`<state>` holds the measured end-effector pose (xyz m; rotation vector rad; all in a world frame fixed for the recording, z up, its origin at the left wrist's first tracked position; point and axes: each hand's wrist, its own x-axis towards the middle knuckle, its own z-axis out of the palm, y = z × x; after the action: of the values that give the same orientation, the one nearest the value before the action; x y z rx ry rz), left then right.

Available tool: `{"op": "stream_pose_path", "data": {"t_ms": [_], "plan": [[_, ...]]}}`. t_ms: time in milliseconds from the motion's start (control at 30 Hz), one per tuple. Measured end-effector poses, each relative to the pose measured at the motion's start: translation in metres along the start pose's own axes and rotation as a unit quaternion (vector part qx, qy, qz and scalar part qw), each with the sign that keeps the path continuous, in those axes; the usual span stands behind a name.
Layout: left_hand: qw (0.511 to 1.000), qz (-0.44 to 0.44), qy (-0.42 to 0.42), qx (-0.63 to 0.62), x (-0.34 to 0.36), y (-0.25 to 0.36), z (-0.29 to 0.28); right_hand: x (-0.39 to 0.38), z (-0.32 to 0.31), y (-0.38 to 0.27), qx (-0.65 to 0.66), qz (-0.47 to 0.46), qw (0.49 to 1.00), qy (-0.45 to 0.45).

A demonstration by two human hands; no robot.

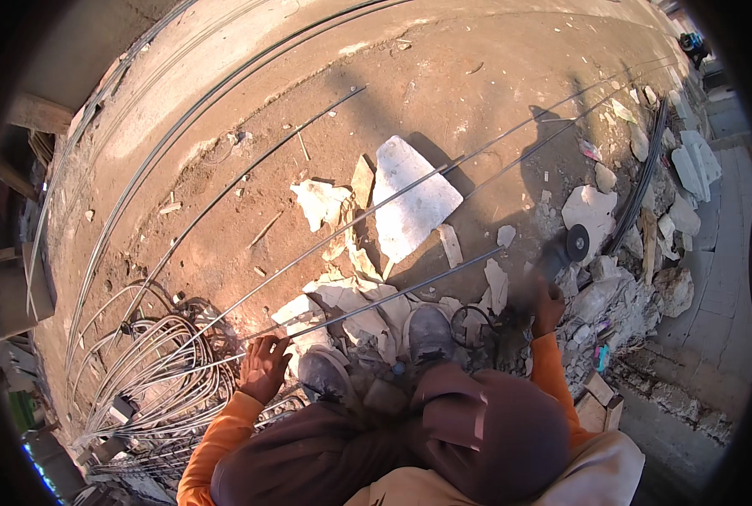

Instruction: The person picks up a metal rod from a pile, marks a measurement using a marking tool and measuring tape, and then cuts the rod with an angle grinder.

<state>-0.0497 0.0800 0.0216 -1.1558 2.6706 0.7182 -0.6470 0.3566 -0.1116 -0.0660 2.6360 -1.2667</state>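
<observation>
My left hand (264, 368) is closed around a thin steel rod (393, 295) that slants up to the right past my shoes. The rod's far end lies free above the stone pieces. At the right, my right hand (548, 308) grips an angle grinder (551, 260), its dark body smeared by motion. The grinder's round black disc (577, 242) shows beyond the hand, apart from the rod's end. A second, longer rod (342, 228) runs beyond the held one, crossing a white stone slab (410, 198).
A tangle of coiled rods (165, 363) lies left of my left hand. Broken stone (595, 299) is heaped at the right beside a dark bundle of rods (641, 181). My shoes (431, 333) stand among loose slabs. A person (694, 46) is at the far right.
</observation>
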Motion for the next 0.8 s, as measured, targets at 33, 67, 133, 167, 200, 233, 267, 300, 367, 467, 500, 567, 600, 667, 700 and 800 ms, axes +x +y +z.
{"op": "stream_pose_path", "data": {"t_ms": [33,67,133,167,200,233,267,300,367,467,500,567,600,667,700,800], "plan": [[1.0,-0.022,0.022,-0.002,-0.009,-0.01,0.004,-0.022,0.012,-0.021,-0.025,-0.06,0.998,0.02],[0.998,-0.049,0.047,-0.005,-0.017,-0.019,0.012,-0.048,0.019,-0.05,-0.054,-0.119,0.99,0.048],[0.988,-0.13,0.08,-0.005,-0.056,-0.023,0.006,-0.125,0.048,-0.109,-0.101,-0.207,0.973,0.014],[0.988,-0.118,0.094,0.013,-0.045,-0.025,0.009,-0.14,0.042,-0.124,-0.097,-0.273,0.956,-0.033],[0.99,-0.108,0.089,0.004,-0.034,-0.028,0.011,-0.148,0.041,-0.141,-0.088,-0.34,0.933,-0.075],[0.989,-0.099,0.105,0.029,-0.028,-0.036,0.022,-0.161,0.047,-0.171,-0.073,-0.417,0.89,-0.171],[0.99,-0.103,0.091,0.028,-0.022,-0.041,0.023,-0.174,0.051,-0.204,-0.056,-0.487,0.833,-0.255],[0.988,-0.104,0.1,0.045,-0.023,-0.052,0.036,-0.186,0.056,-0.238,-0.061,-0.502,0.782,-0.364],[0.989,-0.104,0.093,0.038,-0.024,-0.067,0.051,-0.215,0.059,-0.304,-0.113,-0.499,0.681,-0.524],[0.989,-0.118,0.069,0.055,-0.057,-0.083,0.077,-0.245,0.081,-0.362,-0.165,-0.639,0.473,-0.584],[0.989,-0.116,0.064,0.065,-0.066,-0.089,0.086,-0.254,0.092,-0.374,-0.182,-0.652,0.43,-0.597],[0.989,-0.107,0.082,0.06,-0.068,-0.093,0.091,-0.263,0.109,-0.392,-0.222,-0.673,0.353,-0.611],[0.989,-0.102,0.088,0.058,-0.07,-0.095,0.092,-0.267,0.116,-0.391,-0.235,-0.672,0.343,-0.613],[0.993,-0.081,0.069,0.057,-0.059,-0.096,0.081,-0.27,0.137,-0.383,-0.264,-0.675,0.323,-0.608],[0.994,-0.073,0.064,0.054,-0.049,-0.092,0.067,-0.267,0.148,-0.377,-0.27,-0.678,0.315,-0.607],[0.99,-0.052,0.121,0.043,-0.037,-0.087,0.051,-0.276,0.181,-0.336,-0.244,-0.694,0.325,-0.595]]}}
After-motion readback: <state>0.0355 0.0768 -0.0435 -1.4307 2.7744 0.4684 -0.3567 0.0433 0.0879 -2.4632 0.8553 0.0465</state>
